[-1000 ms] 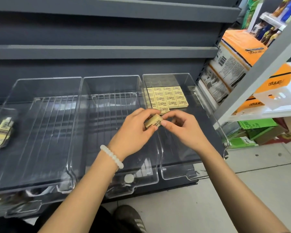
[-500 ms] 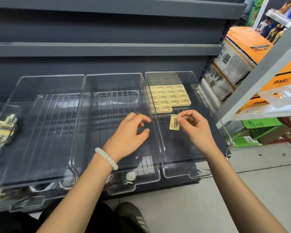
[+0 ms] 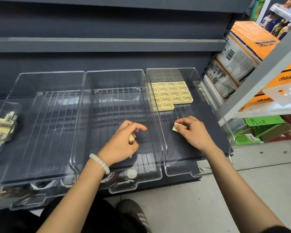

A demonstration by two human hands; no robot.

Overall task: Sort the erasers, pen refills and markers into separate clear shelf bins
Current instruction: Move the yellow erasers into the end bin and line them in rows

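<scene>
Our right hand (image 3: 194, 132) pinches an eraser (image 3: 176, 127) just short of the rows (image 3: 170, 95). Our left hand (image 3: 123, 142) seemingly grips another (image 3: 131, 138).

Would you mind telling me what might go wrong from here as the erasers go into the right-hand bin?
1. The right hand pinches its eraser well short of the neat eraser block; dropped from there, it could land askew, away from the rows.
2. The left hand holds another eraser over the middle bin; if it slips, it lands in the wrong bin.
</scene>
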